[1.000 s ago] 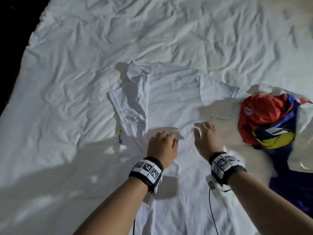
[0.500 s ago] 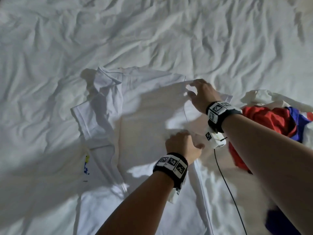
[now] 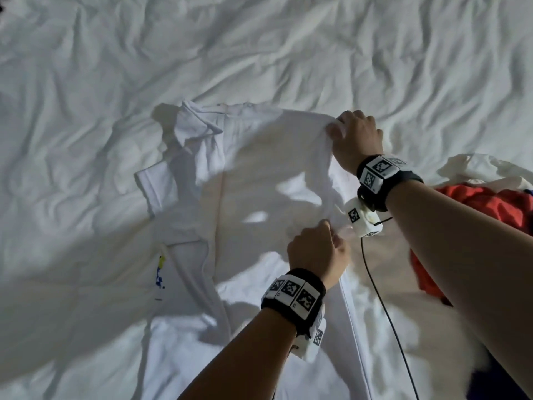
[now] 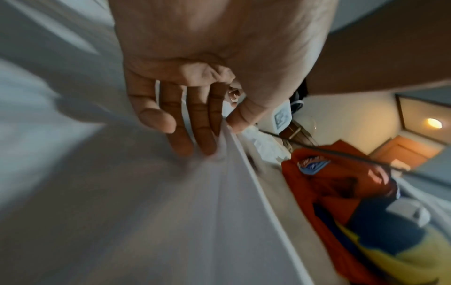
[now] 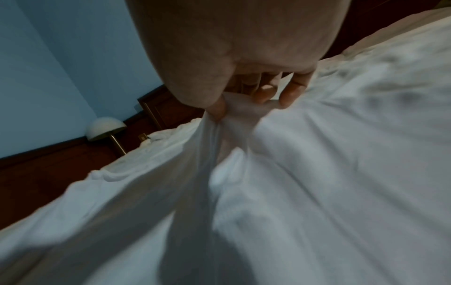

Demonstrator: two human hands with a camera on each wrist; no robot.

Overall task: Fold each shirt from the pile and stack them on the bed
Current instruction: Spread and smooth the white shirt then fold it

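The white shirt [image 3: 251,180] lay spread on the bed [image 3: 288,53], collar at its far end, one sleeve already turned in along the side away from the pile of clothes [image 3: 490,203]. The right hand [image 3: 357,140] pinched a bunch of the shirt's cloth at the shoulder on the side nearest the pile, thumb and fingers [image 5: 288,96] closed on a gathered tuft. The left hand [image 3: 317,252] pinched the same edge lower down the shirt, cloth caught between thumb and fingers [image 4: 205,135], with the hem seam running taut toward the camera. In my judgement the step in hand was the second side fold. To do it well, both pinches should rise together and carry the edge over toward the sleeve already folded, keeping the line between the hands straight and parallel to the shirt's length, then lay it flat and smooth out the tuft at the shoulder, which would otherwise crease. The pile, with an orange garment [image 4: 336,177] uppermost, lay just beside the shirt under the right forearm and could snag the sleeve being lifted. A cable [image 3: 383,298] from the right wrist trailed across the shirt's lower part and could be trapped in the fold. The bed's rumpled sheet offered an uneven base. A lamp [image 5: 106,127] stood beyond the bed, well apart from the shirt.
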